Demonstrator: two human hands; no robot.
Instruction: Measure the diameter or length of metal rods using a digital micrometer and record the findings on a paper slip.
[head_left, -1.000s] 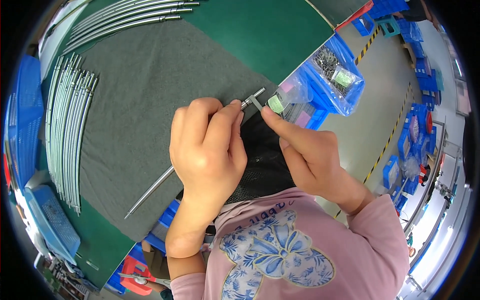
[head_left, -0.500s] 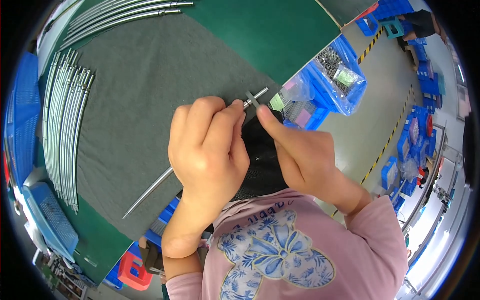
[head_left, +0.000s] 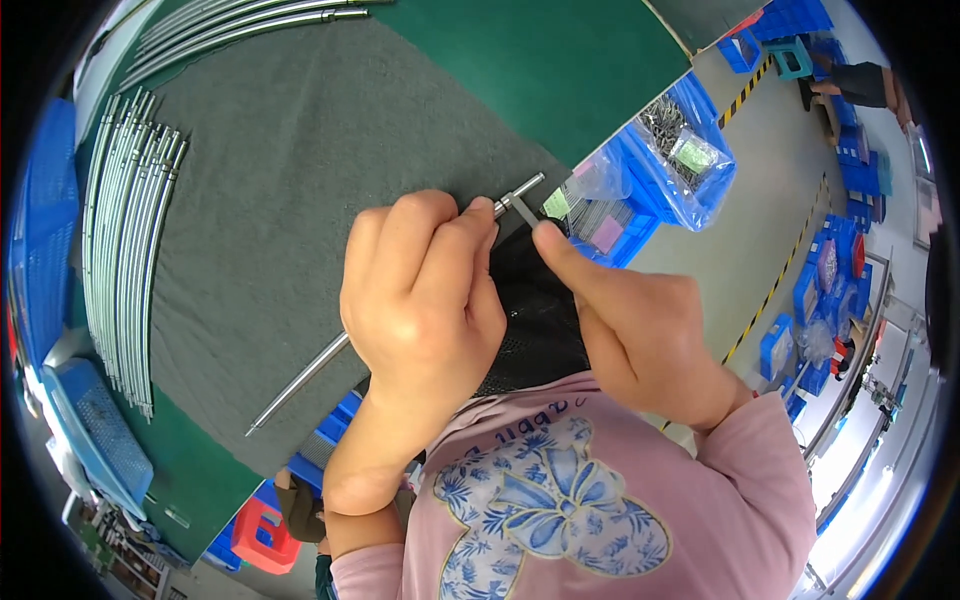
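My left hand (head_left: 420, 300) is closed around a slim metal rod (head_left: 300, 384), which slants from lower left up to the right. Past my fingers its stepped end comes out, with a collar and a thinner tip. My right hand (head_left: 640, 325) pinches a small flat grey strip (head_left: 523, 212) between thumb and fingers. The strip's far end touches the rod at the collar; its near end is hidden in my grip. Beneath the rod lies a dark grey cloth (head_left: 270, 200).
Many similar rods (head_left: 125, 260) lie bundled at the left, and several more (head_left: 240, 38) at the far left. Blue bins (head_left: 650, 205) with small metal parts and bags stand off the green table's (head_left: 560, 80) right edge. A light blue basket (head_left: 100, 430) sits at the left.
My right hand has drawn back to the right and slightly down. The strip lay across the rod before; now only its end meets it. The rod's tip has shifted slightly right.
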